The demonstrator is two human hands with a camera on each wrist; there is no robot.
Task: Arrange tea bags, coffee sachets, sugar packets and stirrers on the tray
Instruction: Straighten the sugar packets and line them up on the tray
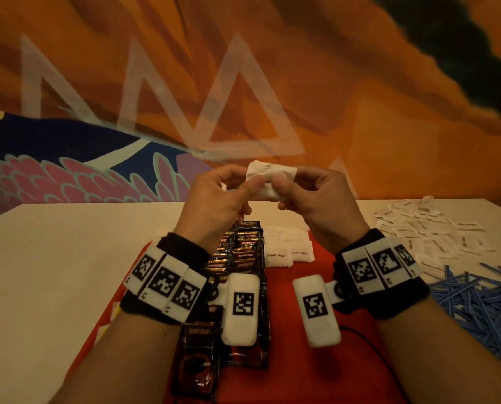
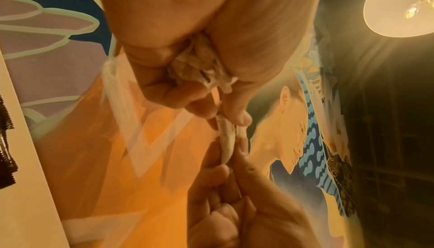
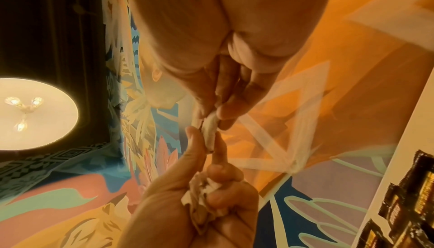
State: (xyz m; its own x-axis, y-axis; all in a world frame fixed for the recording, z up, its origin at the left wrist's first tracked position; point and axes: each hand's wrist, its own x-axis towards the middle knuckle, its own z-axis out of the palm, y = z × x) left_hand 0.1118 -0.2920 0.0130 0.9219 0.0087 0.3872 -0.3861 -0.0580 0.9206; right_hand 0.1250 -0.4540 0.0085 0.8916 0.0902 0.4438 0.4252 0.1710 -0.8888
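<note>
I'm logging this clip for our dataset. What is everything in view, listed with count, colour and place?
tray: one, red, on the table in front of the person
coffee sachets: many, dark, in rows on the tray's left part
brown sugar packets: several, white, on the tray's far part
loose packets: many, white, scattered on the table at right
stirrers: many, blue, piled at near right
table: one, pale
mural wall: orange, behind
lamp: one, lit, overhead
held packets: a white bunch, raised above the table
left hand: grips the bunch
right hand: pinches it

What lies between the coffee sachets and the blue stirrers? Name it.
In the head view: brown sugar packets and bare red tray beside the coffee sachets, then loose white packets on the table before the blue stirrers.
</note>
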